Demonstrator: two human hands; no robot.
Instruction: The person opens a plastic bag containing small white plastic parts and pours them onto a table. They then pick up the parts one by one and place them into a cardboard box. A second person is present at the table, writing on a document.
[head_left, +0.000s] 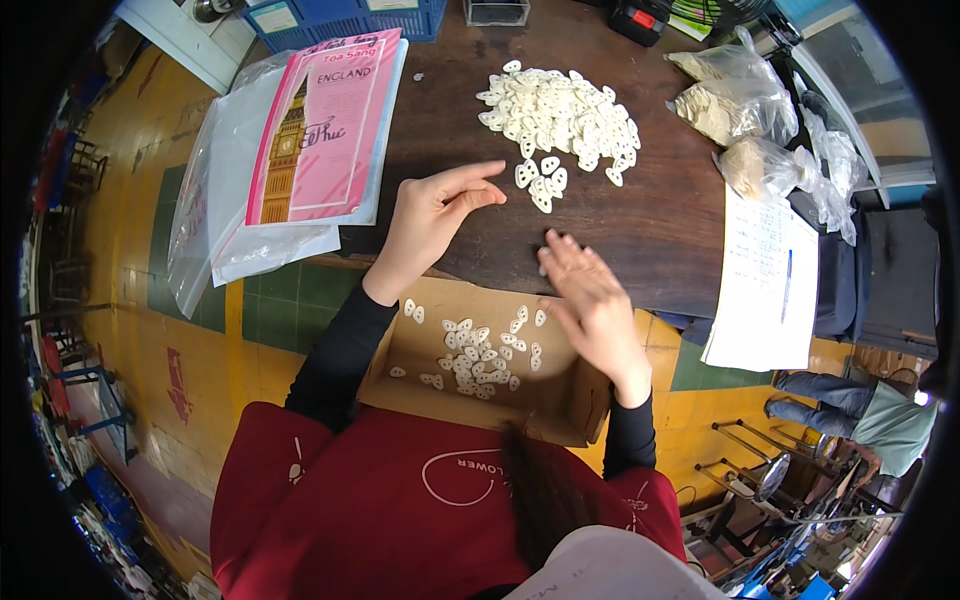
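Observation:
A large heap of small white pieces [560, 112], flat with rounded-triangle outlines and holes, lies on the dark wooden table. Nearer to me is a small cluster of the same pieces [541, 184]. My left hand [435, 222] hovers left of this cluster, index finger stretched and thumb apart from it, with nothing visible between them. Over the table's near edge, my right hand [592, 298] is spread palm down. Something small and pale shows by its fingertips, too blurred to name. Below both hands, an open cardboard box [415, 385] holds many such pieces, scattered and piled.
Left on the table lie a pink booklet [330, 140] and a clear plastic sleeve [200, 215]. Bags of pale pieces [735, 105] and written sheets with a pen [760, 280] are at the right. A blue crate [345, 22] stands behind. Another person [860, 410] is far right.

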